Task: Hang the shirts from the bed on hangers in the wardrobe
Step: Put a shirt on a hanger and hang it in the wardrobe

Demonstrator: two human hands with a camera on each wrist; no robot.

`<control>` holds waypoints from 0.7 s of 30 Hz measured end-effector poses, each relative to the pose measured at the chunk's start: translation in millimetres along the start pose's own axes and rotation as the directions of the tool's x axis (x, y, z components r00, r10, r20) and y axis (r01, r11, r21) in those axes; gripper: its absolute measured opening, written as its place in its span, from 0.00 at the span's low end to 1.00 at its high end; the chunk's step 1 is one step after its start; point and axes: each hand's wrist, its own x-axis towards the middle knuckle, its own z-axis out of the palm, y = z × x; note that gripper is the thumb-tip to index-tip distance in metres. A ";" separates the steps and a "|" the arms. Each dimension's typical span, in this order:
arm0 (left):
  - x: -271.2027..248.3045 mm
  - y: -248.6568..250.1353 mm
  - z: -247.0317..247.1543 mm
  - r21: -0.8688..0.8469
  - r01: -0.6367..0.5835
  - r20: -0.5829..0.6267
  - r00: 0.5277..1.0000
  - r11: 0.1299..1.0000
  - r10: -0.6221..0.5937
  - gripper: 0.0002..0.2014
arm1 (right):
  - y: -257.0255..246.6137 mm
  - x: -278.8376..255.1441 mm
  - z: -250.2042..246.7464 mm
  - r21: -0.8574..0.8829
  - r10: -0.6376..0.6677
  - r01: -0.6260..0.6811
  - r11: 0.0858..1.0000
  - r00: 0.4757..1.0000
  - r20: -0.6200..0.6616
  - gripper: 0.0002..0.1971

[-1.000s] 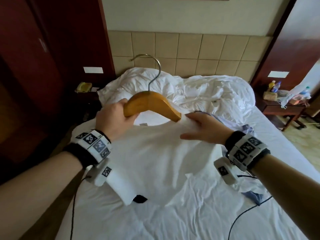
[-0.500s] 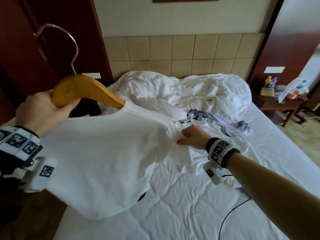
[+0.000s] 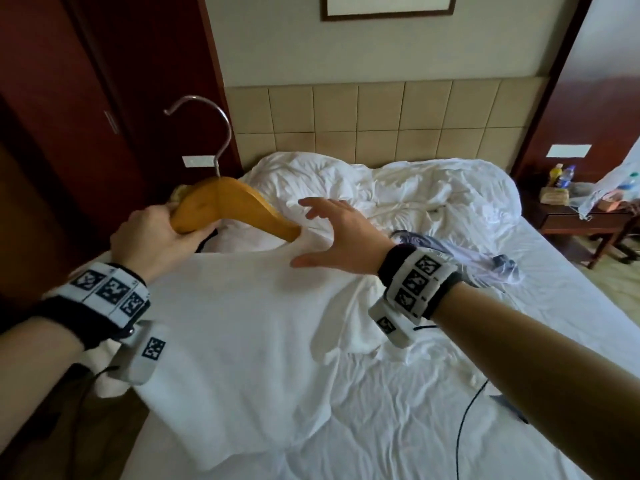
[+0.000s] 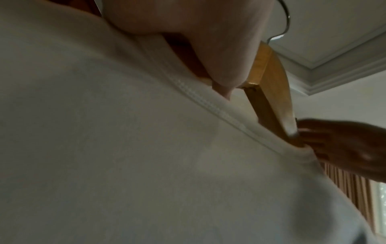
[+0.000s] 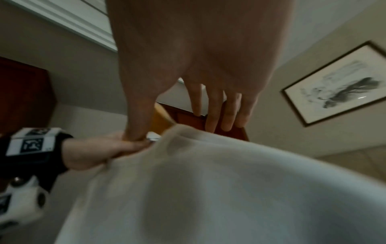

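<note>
Five spread fingers (image 3: 313, 208) on the right hand (image 3: 341, 239), straight and pinching nothing, just beside the right tip of the curved yellow wooden hanger (image 3: 228, 206). Left hand (image 3: 156, 239) curled tight round the hanger's left end, metal hook (image 3: 207, 133) upright above. Plain white T-shirt (image 3: 242, 323) hanging from the hanger, right arm of the wood tucked inside the neckline, left shoulder not yet over the wood; lower hem draping past the near left edge of the white-sheeted bed (image 3: 398, 410). Grey-blue crumpled shirt (image 3: 485, 261) lying on the sheet behind the right wrist. Dark red wooden wardrobe (image 3: 69, 116) close on the left, bare rumpled sheet open ahead.
</note>
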 end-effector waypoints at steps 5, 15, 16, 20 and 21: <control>-7.9 22.0 21.4 0.022 -0.016 0.044 0.999 1.000 0.015 0.23 | -61.5 50.6 13.0 0.056 0.044 -0.043 0.997 0.999 -0.020 0.28; -6.5 -61.3 -13.0 -0.287 0.026 0.412 0.906 0.958 0.099 0.36 | -49.3 69.8 13.2 0.166 0.134 -0.121 0.979 0.988 -0.071 0.15; -7.9 -74.2 -15.3 -0.287 0.074 0.459 0.886 0.955 0.069 0.35 | -46.7 71.8 10.2 0.177 0.142 -0.125 0.976 0.986 -0.085 0.15; -20.4 -114.0 -11.4 -0.331 0.234 0.513 0.857 0.914 -0.033 0.27 | -36.6 74.9 1.0 0.249 0.148 -0.119 0.961 0.984 -0.099 0.15; -24.0 -121.7 -8.7 -0.318 0.251 0.522 0.851 0.914 -0.053 0.26 | -34.6 75.1 -0.9 0.245 0.141 -0.114 0.963 0.985 -0.097 0.15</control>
